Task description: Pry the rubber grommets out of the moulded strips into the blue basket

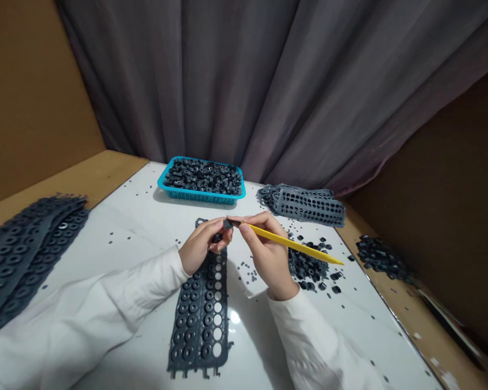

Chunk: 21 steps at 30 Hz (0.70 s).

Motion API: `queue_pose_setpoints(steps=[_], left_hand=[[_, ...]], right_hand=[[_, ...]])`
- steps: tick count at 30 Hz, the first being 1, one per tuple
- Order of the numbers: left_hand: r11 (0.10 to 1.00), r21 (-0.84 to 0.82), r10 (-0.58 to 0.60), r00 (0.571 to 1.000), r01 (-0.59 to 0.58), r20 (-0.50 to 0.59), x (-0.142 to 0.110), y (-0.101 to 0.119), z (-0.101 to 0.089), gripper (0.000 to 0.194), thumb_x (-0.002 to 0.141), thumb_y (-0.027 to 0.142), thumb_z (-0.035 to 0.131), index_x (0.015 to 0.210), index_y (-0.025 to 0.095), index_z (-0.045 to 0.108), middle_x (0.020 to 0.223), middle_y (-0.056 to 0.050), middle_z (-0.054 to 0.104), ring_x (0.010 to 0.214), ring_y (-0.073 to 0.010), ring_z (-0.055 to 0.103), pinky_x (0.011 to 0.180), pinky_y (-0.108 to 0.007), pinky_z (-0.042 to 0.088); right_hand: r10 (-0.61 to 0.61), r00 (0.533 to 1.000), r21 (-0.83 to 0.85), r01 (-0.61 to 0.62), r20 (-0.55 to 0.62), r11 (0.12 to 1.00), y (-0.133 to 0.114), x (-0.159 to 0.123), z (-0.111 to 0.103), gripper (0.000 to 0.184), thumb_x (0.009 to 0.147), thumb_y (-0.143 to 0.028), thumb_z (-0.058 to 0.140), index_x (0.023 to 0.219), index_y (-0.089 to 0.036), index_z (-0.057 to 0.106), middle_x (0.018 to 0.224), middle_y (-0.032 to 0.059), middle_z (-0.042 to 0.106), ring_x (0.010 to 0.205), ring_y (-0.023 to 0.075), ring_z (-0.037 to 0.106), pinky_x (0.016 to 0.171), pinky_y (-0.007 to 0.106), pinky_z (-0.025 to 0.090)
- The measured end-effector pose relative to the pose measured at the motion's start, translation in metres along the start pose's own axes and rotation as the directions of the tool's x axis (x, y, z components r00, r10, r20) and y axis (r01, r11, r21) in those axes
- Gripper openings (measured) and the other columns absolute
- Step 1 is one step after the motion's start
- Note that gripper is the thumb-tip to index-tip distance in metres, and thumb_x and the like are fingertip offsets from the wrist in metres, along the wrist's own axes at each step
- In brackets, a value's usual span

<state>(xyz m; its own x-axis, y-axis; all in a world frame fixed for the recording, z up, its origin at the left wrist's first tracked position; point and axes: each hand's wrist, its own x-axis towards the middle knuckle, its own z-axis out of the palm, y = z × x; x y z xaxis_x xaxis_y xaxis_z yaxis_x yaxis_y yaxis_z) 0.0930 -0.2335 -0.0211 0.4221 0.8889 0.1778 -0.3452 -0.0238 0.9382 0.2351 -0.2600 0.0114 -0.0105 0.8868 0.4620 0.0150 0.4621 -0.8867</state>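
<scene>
Between the thumb and fingers of my left hand (203,244) is a small black rubber part (228,223). My right hand (269,254) grips a yellow-handled tool (305,249) like a pen, its handle slanting down to the right. The tool's dark tip meets the small part, or comes very close to it. Below my hands lies a black rubber sheet (199,319) with rows of raised rings; its right column shows open round holes. My left hand covers part of the sheet's far end.
A blue basket (203,196) full of small black parts stands at the back. Perforated sheets (309,206) lie at the back right, near a pile of loose parts (309,265). Ringed sheets (32,249) are stacked at left. Another dark pile (382,257) sits beyond the white surface's right edge.
</scene>
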Motion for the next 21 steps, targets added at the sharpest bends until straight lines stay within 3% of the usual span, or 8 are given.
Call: queue_pose_setpoints(steps=[7,14,21], left_hand=[[0.988,0.146,0.063,0.996,-0.054,-0.056,0.0,-0.001,0.0,0.041,0.089,0.049,0.041,0.079,0.013,0.056,0.052,0.005,0.037,0.048,-0.0083,0.03,0.047,-0.023,0.022],[0.929,0.346,0.166,0.983,-0.128,-0.08,-0.002,-0.001,0.002,0.041,0.09,0.047,0.04,0.064,0.017,0.047,0.053,0.005,0.036,0.051,-0.0098,0.034,0.053,-0.024,0.028],[0.878,0.455,0.202,0.977,-0.148,-0.071,-0.002,-0.001,0.002,0.042,0.09,0.048,0.039,0.06,0.018,0.043,0.054,0.004,0.037,0.053,-0.0112,0.036,0.055,-0.025,0.032]], right_hand=[[-0.12,0.993,-0.166,0.119,0.002,0.979,0.0,-0.002,0.0,0.005,0.084,-0.019,0.059,0.082,-0.023,0.057,0.093,0.0039,0.072,0.087,0.0185,0.067,0.079,0.034,0.052],[-0.342,0.936,-0.441,0.34,0.077,0.831,0.007,-0.008,0.005,0.013,0.086,-0.012,0.051,0.088,-0.023,0.055,0.093,0.0062,0.07,0.092,0.0192,0.066,0.077,0.033,0.053],[-0.321,0.947,-0.463,0.293,0.019,0.836,0.008,-0.011,0.011,0.013,0.087,-0.013,0.049,0.086,-0.024,0.055,0.095,0.007,0.07,0.091,0.0185,0.066,0.078,0.033,0.053]])
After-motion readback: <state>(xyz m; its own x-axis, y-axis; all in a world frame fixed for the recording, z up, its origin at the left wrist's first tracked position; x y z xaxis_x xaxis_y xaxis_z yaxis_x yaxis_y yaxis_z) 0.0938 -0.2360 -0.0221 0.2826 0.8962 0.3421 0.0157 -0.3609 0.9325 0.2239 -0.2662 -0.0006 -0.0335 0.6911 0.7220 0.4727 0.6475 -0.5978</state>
